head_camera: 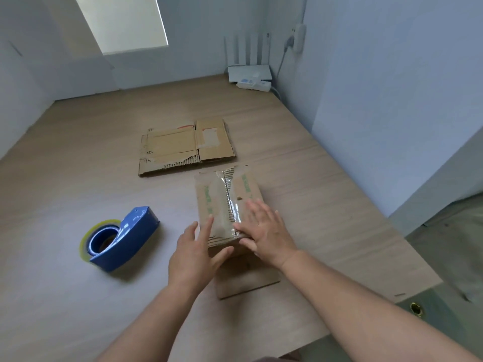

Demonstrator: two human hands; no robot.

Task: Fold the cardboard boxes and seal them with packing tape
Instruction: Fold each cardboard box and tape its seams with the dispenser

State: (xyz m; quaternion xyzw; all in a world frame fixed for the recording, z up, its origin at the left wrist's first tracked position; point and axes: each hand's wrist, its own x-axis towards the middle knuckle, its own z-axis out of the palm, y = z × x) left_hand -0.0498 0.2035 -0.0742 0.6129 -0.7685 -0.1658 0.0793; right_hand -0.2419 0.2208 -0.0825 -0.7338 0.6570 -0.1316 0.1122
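two cardboard boxes are counted: one folded box (227,202) and one flattened box (183,147). one tape dispenser (122,239) is seen. two hands are counted, left hand (194,257) and right hand (264,231).

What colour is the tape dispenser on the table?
Blue; the tape dispenser holds a yellowish roll, seen in the head view.

A folded cardboard box (230,205) stands on the wooden desk (78,165), clear tape (231,202) running along its top seam. The left hand (194,253) lies flat at the box's near left corner and the right hand (264,232) presses flat on the top. A blue tape dispenser (122,240) sits to the left, flattened cardboard (185,146) beyond.
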